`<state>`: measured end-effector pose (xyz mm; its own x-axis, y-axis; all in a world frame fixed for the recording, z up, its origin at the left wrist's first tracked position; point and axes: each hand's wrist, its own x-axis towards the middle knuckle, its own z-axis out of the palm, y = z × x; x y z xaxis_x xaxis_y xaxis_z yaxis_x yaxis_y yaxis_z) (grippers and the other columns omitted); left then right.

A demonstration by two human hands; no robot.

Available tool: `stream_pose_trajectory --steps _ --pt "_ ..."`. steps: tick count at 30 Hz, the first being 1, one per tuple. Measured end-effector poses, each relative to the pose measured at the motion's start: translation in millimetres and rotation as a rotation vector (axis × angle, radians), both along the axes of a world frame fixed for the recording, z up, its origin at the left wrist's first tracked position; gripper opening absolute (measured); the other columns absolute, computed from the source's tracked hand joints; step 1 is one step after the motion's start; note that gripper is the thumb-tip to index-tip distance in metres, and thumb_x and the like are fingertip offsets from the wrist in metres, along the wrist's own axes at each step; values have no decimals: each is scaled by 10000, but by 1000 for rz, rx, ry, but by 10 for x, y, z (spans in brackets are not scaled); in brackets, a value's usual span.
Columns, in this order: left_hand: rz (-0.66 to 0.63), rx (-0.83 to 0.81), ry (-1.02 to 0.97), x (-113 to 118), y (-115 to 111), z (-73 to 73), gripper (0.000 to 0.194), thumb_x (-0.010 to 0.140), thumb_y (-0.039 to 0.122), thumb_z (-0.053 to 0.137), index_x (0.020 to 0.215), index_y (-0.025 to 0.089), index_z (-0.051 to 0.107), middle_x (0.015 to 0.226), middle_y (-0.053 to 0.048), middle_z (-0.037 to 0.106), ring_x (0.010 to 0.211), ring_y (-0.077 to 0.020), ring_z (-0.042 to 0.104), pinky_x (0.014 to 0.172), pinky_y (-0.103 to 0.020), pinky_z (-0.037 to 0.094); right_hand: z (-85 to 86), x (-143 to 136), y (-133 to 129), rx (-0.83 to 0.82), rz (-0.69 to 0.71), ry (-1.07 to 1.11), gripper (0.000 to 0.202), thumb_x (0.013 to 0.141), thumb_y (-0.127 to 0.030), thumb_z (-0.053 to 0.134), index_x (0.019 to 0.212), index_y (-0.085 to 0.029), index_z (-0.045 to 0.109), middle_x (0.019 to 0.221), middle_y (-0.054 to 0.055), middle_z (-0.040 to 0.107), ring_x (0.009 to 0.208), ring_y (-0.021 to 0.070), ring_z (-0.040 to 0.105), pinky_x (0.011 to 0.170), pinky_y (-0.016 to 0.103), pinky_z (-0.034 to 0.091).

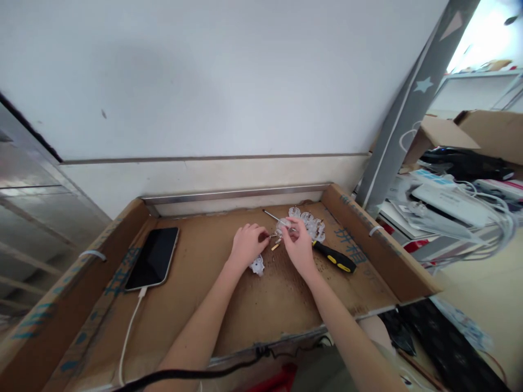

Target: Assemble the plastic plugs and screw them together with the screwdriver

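Note:
My left hand (248, 244) has its fingertips pinched together at a small thin piece, too small to name. Close by, my right hand (297, 240) grips a clear plastic part (283, 224) between thumb and fingers. Small brass-coloured pieces (275, 246) lie on the cardboard between the hands. Under my left hand is a white plastic piece (257, 266), partly covered. A screwdriver with a black and yellow handle (335, 257) lies to the right, its shaft running behind my right hand. Several clear plastic parts (314, 226) are heaped beyond that hand.
A shallow cardboard tray (196, 310) with raised sides forms the work surface. At its left lies a phone (153, 258) with a white charging cable (129, 332). A white wall (212, 92) rises behind. Boxes and cables (486, 207) crowd the right.

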<state>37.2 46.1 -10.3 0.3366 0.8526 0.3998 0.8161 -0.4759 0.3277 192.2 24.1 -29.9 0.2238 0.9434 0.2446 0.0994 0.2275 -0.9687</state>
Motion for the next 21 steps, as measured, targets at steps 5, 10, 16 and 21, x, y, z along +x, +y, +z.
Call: stream_pose_trajectory --steps 5,10,16,21 --pt "50 12 -297 -75 -94 82 40 815 232 595 839 240 625 806 12 696 764 -174 635 691 -293 455 -7 0 18 -93 42 109 340 874 -343 535 1135 -125 513 965 51 569 765 97 563 646 252 515" --pt "7 231 -385 -18 -239 103 87 840 223 563 901 219 625 896 -14 693 859 -173 610 787 -315 465 45 6 -7 -214 203 194 344 880 -351 527 1138 -125 516 948 48 580 729 85 567 607 225 512" --pt "-43 257 -276 34 -274 105 134 858 207 535 928 223 649 885 -21 697 853 -189 601 779 -337 466 109 -6 -31 -241 275 221 371 877 -310 534 1203 -142 479 974 51 564 726 81 556 583 211 506" --pt "-43 285 -238 24 -268 92 156 876 213 515 939 232 656 886 -27 693 853 -188 598 769 -330 457 80 -5 -12 -234 313 218 339 876 -301 537 1169 -134 501 939 41 566 700 72 546 564 197 494"
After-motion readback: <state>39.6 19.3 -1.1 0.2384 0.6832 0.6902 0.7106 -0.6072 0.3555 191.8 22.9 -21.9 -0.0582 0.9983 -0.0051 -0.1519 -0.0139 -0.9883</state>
